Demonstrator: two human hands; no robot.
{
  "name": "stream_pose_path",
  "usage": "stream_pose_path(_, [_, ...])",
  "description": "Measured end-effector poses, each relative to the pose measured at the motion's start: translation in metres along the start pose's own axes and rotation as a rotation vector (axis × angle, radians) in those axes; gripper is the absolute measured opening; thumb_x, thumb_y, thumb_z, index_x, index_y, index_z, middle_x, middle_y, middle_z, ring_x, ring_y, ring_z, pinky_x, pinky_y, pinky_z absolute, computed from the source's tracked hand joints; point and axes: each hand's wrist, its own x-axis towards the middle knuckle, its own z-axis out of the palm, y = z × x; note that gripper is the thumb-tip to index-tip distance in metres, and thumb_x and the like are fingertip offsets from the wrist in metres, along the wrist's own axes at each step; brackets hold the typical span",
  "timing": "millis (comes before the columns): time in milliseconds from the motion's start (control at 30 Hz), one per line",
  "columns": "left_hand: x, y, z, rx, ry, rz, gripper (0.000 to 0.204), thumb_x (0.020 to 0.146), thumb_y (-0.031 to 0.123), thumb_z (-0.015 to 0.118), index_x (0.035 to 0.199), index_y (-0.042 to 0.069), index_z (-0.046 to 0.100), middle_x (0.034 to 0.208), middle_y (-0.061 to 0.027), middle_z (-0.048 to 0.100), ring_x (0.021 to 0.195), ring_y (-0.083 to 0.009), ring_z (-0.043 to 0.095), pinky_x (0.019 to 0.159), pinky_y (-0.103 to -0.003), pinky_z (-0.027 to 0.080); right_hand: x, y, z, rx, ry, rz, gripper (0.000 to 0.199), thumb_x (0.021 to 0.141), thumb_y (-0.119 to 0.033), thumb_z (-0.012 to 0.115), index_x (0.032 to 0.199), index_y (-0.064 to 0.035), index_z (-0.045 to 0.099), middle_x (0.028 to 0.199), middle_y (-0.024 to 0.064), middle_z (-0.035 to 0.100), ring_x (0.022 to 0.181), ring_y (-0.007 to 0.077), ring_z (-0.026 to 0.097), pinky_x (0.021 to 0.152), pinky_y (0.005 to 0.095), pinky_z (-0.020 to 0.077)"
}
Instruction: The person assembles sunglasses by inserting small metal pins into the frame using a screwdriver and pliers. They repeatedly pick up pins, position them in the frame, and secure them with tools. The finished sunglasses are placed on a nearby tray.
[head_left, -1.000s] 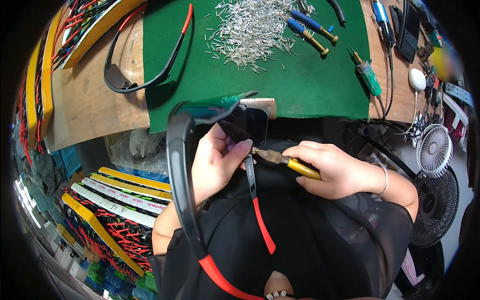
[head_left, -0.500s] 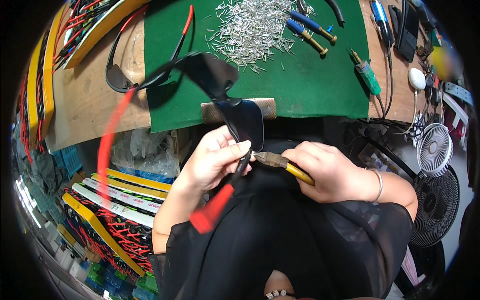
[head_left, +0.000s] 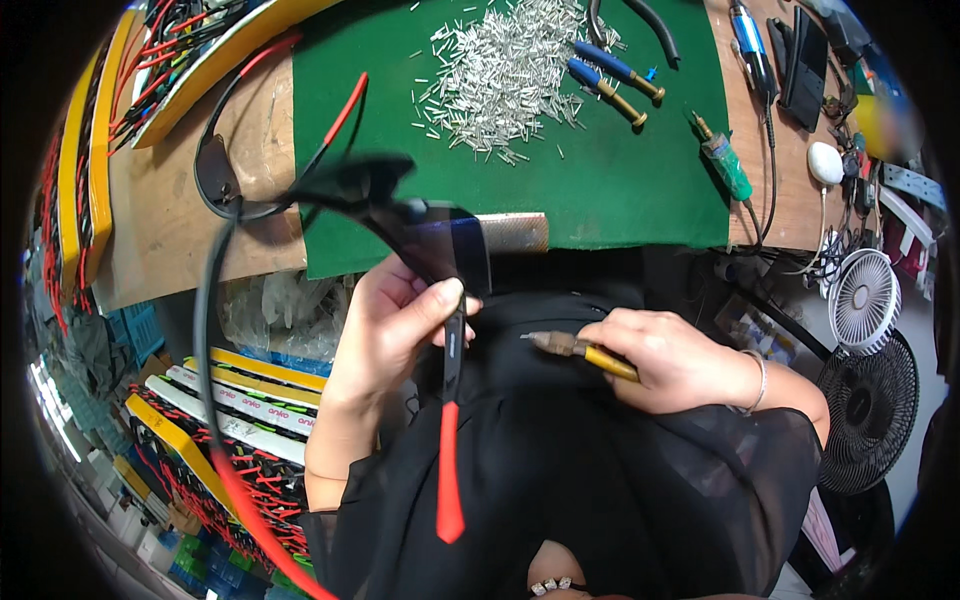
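Observation:
A pair of black sunglasses (head_left: 453, 365) with red temple tips is in my left hand (head_left: 385, 325), its thumb and fingers pinching the frame near a temple hinge. One temple points down toward me; the other swings out at the left, blurred. My right hand (head_left: 665, 360) is closed round yellow-handled pliers (head_left: 558, 345), whose jaws point left, apart from the sunglasses. A thin silvery bit shows at the jaw tips, too small to make out. Beyond my hands, many small silvery metal pins (head_left: 505, 80) lie heaped on the green mat (head_left: 400, 225).
Another pair of sunglasses (head_left: 212, 170) lies on the table at left. Blue-handled tools (head_left: 610, 85) rest beside the pins. A green-handled tool (head_left: 728, 165) and blue corded tool (head_left: 755, 50) lie at right. Trays of red-tipped glasses (head_left: 200, 460) stand lower left; fans (head_left: 865, 300) stand right.
The pliers have come away from the sunglasses' hinge, slightly right and down. My left hand has moved left, and the sunglasses have turned so their near temple points downward.

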Motion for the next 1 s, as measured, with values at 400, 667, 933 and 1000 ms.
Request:
stream_pose_path(400, [0.03, -0.014, 0.022, 0.053, 0.015, 0.04, 0.023, 0.086, 0.009, 0.048, 0.106, 0.002, 0.04, 0.079, -0.0095, 0.055, 0.056, -0.0172, 0.059, 0.054, -0.028, 0.053, -0.047, 0.013, -0.067, 0.045, 0.737, 0.209, 0.045, 0.077, -0.022, 0.059, 0.113, 0.0031, 0.045, 0.097, 0.0178, 0.052, 0.092, 0.0272, 0.052, 0.08, 0.0331, 0.0417])
stream_pose_path(667, [0.04, -0.016, 0.048, -0.049, -0.102, 0.061, 0.025, 0.088, 0.014, 0.049, 0.11, 0.004, 0.043, 0.079, -0.0071, 0.056, 0.057, -0.0139, 0.06, 0.051, -0.025, 0.051, -0.046, 0.087, -0.085, 0.073, 1.204, 0.303, 0.043, 0.082, -0.018, 0.055, 0.117, 0.005, 0.046, 0.11, 0.0175, 0.052, 0.1, 0.0235, 0.051, 0.089, 0.0298, 0.0382])
stream_pose_path(933, [0.04, -0.012, 0.045, -0.006, -0.092, 0.099, 0.033, 0.088, 0.016, 0.05, 0.116, 0.0, 0.041, 0.082, -0.0064, 0.055, 0.059, -0.0101, 0.058, 0.053, -0.021, 0.051, -0.09, 0.14, -0.086, -0.475, 1.289, 0.514, 0.042, 0.077, -0.018, 0.06, 0.113, 0.0002, 0.05, 0.103, 0.0186, 0.055, 0.096, 0.0313, 0.053, 0.086, 0.0356, 0.0409])
stream_pose_path(1000, [0.043, -0.016, 0.049, -0.006, -0.111, 0.06, 0.031, 0.088, 0.017, 0.05, 0.112, 0.0, 0.042, 0.081, -0.0064, 0.055, 0.059, -0.0101, 0.058, 0.054, -0.021, 0.051, -0.092, 0.15, -0.07, -0.623, 1.28, 0.593, 0.044, 0.076, -0.018, 0.06, 0.114, 0.0009, 0.049, 0.108, 0.0188, 0.052, 0.102, 0.033, 0.048, 0.089, 0.0385, 0.0383])
